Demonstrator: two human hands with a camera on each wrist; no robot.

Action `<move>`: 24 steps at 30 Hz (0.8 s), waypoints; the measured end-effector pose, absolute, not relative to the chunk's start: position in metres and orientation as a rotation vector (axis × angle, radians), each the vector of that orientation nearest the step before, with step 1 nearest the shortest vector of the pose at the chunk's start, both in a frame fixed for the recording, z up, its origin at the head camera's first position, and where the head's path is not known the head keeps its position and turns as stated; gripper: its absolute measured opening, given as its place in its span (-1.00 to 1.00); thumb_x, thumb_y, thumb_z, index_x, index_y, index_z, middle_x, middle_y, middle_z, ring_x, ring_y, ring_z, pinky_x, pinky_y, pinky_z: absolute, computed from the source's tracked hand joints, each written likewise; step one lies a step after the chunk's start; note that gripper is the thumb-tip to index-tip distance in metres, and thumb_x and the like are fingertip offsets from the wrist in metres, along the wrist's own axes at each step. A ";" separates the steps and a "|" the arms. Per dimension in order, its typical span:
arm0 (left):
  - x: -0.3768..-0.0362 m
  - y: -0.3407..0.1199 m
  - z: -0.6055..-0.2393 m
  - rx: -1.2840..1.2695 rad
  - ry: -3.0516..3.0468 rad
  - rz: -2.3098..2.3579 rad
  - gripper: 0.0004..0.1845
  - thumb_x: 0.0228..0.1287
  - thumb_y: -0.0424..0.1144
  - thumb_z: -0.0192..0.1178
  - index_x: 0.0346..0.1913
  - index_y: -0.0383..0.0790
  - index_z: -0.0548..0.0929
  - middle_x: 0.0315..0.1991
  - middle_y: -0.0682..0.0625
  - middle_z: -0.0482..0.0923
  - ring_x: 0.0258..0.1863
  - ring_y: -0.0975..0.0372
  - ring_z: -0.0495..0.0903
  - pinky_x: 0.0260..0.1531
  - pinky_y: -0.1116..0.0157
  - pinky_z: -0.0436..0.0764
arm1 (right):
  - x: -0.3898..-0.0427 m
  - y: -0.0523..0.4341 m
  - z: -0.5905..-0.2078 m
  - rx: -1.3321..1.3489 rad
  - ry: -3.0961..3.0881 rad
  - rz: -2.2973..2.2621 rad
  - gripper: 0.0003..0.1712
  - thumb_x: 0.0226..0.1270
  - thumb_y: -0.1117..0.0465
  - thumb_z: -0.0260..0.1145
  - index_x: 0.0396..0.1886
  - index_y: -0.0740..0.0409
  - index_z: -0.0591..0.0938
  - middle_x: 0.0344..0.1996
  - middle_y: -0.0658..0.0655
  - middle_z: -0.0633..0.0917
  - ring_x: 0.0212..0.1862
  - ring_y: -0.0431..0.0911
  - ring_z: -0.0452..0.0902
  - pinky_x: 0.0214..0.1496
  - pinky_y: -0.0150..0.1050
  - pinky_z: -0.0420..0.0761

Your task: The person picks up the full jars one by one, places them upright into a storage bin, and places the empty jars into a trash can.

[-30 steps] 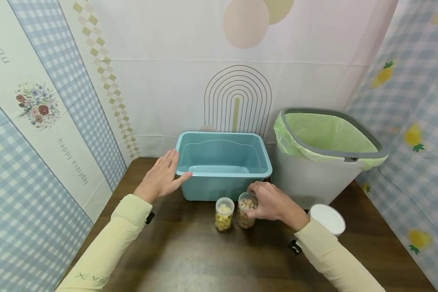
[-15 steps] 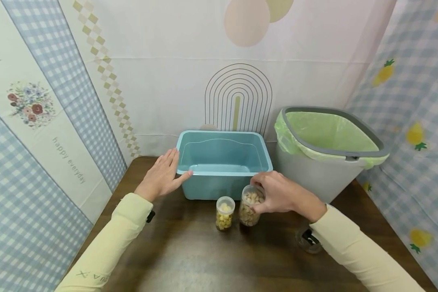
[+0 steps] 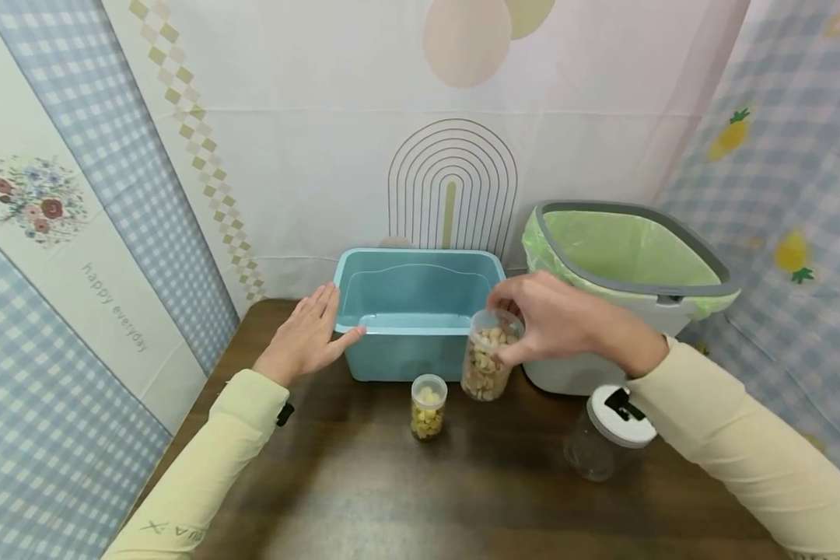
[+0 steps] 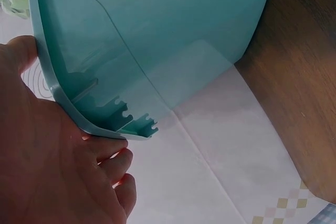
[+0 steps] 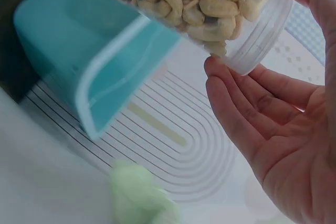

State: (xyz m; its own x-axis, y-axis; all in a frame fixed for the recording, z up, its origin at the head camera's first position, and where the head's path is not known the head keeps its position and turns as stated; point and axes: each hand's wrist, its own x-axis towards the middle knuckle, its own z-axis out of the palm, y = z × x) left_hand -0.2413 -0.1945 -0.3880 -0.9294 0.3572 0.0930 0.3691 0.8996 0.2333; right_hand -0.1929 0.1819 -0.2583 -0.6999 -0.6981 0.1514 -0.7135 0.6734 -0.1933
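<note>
My right hand (image 3: 556, 319) grips a clear plastic jar of cashews (image 3: 486, 365) by its upper part, thumb on one side and fingertips on the other. The jar hangs tilted, raised off the table before the right front corner of a blue plastic bin (image 3: 402, 358); in the right wrist view the cashews show through its wall. My left hand (image 3: 304, 334) rests against the bin's left front corner with fingers extended, the thumb touching the rim, as the left wrist view also shows. A smaller clear jar with yellow pieces (image 3: 427, 412) stands upright in front of the bin.
At the right back stands a grey-white trash can (image 3: 563, 377) lined with a green bag (image 3: 630, 241). A clear jar with a white lid (image 3: 595, 451) stands near my right wrist, partly hidden by the sleeve. Patterned cloth (image 3: 308, 179) hangs behind the brown table (image 3: 364, 498).
My right hand has lifted the cashew jar off the table, moving it up and slightly right while tilting it. The left hand stays at the bin. The white-lidded jar shows more fully.
</note>
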 end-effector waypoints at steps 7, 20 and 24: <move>-0.243 -0.196 -0.385 -0.579 -3.020 -0.373 0.05 0.61 0.35 -0.15 0.67 -0.50 -0.11 0.73 -0.35 -0.18 0.73 -0.20 -0.13 0.71 -0.16 -0.05 | -0.207 0.177 -0.216 1.076 -2.878 0.362 -0.47 0.04 0.04 0.62 -0.05 0.24 0.73 -0.26 0.06 0.81 -0.18 -0.14 0.74 -0.08 -0.16 0.76; -0.244 -0.199 -0.387 -0.595 -3.009 -0.404 0.04 0.61 0.34 -0.14 0.67 -0.52 -0.09 0.72 -0.37 -0.16 0.73 -0.21 -0.12 0.70 -0.17 -0.05 | -0.255 0.157 -0.202 0.968 -2.925 0.271 -0.57 0.09 -0.05 0.58 -0.16 0.14 0.77 -0.29 0.07 0.81 -0.25 -0.11 0.65 -0.17 -0.18 0.62; -0.244 -0.199 -0.388 -0.601 -3.008 -0.403 0.04 0.61 0.35 -0.16 0.67 -0.51 -0.09 0.72 -0.37 -0.16 0.73 -0.21 -0.12 0.70 -0.18 -0.05 | -0.271 0.153 -0.207 0.933 -2.969 0.255 -0.55 0.10 -0.05 0.58 -0.13 0.16 0.78 -0.28 0.09 0.81 -0.27 -0.08 0.63 -0.22 -0.18 0.61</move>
